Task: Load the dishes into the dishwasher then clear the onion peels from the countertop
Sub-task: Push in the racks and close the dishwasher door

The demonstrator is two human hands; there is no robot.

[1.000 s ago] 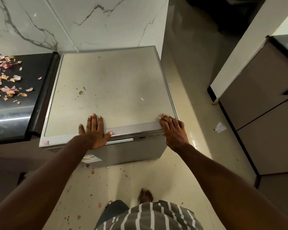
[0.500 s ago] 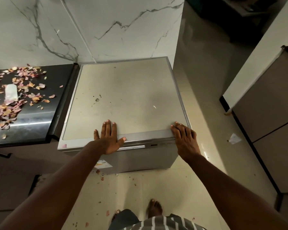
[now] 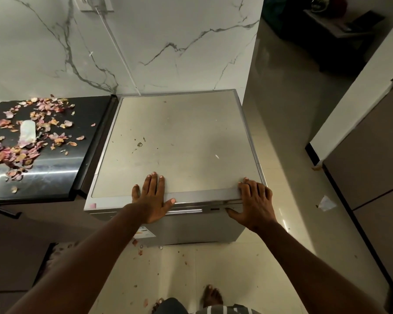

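Observation:
The grey dishwasher (image 3: 179, 137) stands against the marble wall with its door closed; no dishes are visible. My left hand (image 3: 151, 199) lies flat on its top near the front edge, fingers straight. My right hand (image 3: 255, 203) rests on the front right corner, fingers over the top and thumb along the control strip at the front. Pink and orange onion peels (image 3: 32, 130) lie scattered over the black countertop (image 3: 55, 173) to the left of the dishwasher, around a pale flat object (image 3: 27, 132).
More peel bits are strewn on the tiled floor (image 3: 191, 268) in front of the dishwasher, near my bare feet. A white scrap of paper (image 3: 326, 203) lies by the brown cabinets (image 3: 368, 168) at the right. A cord runs down the marble wall (image 3: 168, 41).
My view has tilted up and to the left, showing more of the countertop and wall. My right thumb has dropped onto the front strip. Both hands stay on the dishwasher's front edge.

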